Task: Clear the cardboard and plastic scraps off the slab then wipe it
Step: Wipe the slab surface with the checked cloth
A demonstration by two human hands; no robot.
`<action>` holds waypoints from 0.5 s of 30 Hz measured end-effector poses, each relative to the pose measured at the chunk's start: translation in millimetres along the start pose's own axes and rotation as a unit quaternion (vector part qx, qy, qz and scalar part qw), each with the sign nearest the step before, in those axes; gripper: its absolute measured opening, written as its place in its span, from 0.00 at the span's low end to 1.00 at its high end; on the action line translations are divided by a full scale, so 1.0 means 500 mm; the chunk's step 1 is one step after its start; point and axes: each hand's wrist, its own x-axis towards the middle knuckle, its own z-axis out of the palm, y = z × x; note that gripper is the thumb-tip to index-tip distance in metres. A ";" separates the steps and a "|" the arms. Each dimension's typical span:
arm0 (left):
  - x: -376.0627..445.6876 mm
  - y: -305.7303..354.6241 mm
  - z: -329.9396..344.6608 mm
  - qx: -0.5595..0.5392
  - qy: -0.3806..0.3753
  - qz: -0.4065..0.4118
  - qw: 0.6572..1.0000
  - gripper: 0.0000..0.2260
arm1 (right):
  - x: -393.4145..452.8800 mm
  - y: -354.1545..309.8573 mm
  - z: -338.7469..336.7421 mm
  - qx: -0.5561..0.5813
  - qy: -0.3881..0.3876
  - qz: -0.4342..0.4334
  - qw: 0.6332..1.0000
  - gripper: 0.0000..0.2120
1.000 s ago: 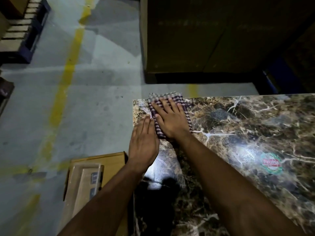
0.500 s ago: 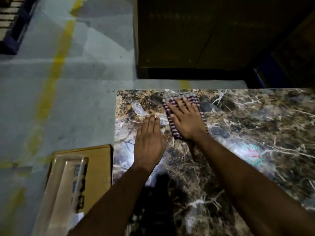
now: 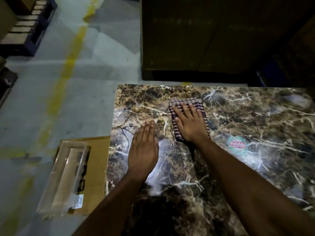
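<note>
A brown marble slab (image 3: 255, 120) with white veins fills the lower right. On it lies a folded striped cloth (image 3: 177, 132), and my right hand (image 3: 189, 121) presses flat on the cloth with fingers straight and spread. My left hand (image 3: 143, 149) rests flat on the bare slab to the left of the cloth, fingers straight and together. A flat cardboard piece (image 3: 97, 167) lies on the floor beside the slab's left edge, with a clear plastic piece (image 3: 66, 174) on top of it.
A round red and green sticker (image 3: 237, 144) sits on the slab right of my right wrist. A large dark box (image 3: 196, 38) stands behind the slab. Grey floor with a yellow line (image 3: 68, 62) lies to the left; a pallet (image 3: 29, 26) is far left.
My right hand has slid the cloth from the slab's far left corner to the right and nearer to me. My left hand moved right along with it, staying flat on the slab.
</note>
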 end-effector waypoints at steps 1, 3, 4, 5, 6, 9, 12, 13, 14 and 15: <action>-0.010 -0.002 0.000 0.001 -0.001 -0.002 1.000 0.26 | 0.016 -0.014 -0.003 0.007 -0.002 0.021 1.000 0.26; -0.034 0.002 0.002 0.005 0.002 -0.007 1.000 0.26 | 0.016 -0.061 -0.001 0.008 0.003 0.007 1.000 0.26; -0.048 0.005 0.003 0.009 -0.001 -0.010 1.000 0.26 | -0.001 -0.078 0.003 0.002 0.004 -0.021 1.000 0.26; -0.062 0.009 0.004 0.011 -0.007 -0.015 1.000 0.26 | -0.030 -0.086 0.009 -0.002 -0.001 -0.051 0.999 0.26; -0.076 0.012 0.004 0.013 -0.010 -0.020 1.000 0.26 | -0.065 -0.080 0.016 -0.008 -0.009 -0.074 0.997 0.26; -0.119 0.025 0.002 0.004 -0.011 -0.025 1.000 0.26 | -0.142 -0.019 0.018 -0.016 -0.020 -0.083 0.996 0.26; -0.162 0.031 0.004 -0.002 -0.011 -0.025 1.000 0.26 | -0.126 0.009 0.005 -0.003 -0.011 -0.010 1.000 0.26; -0.172 0.032 0.004 -0.003 -0.008 -0.025 1.000 0.26 | -0.117 -0.004 0.003 0.003 -0.007 0.011 1.000 0.26; -0.181 0.034 0.004 -0.004 -0.006 -0.026 1.000 0.27 | -0.118 -0.029 0.001 0.007 -0.007 0.016 1.000 0.26; -0.189 0.036 0.006 -0.004 -0.005 -0.026 1.000 0.27 | -0.130 -0.060 0.006 0.002 -0.009 0.000 1.000 0.26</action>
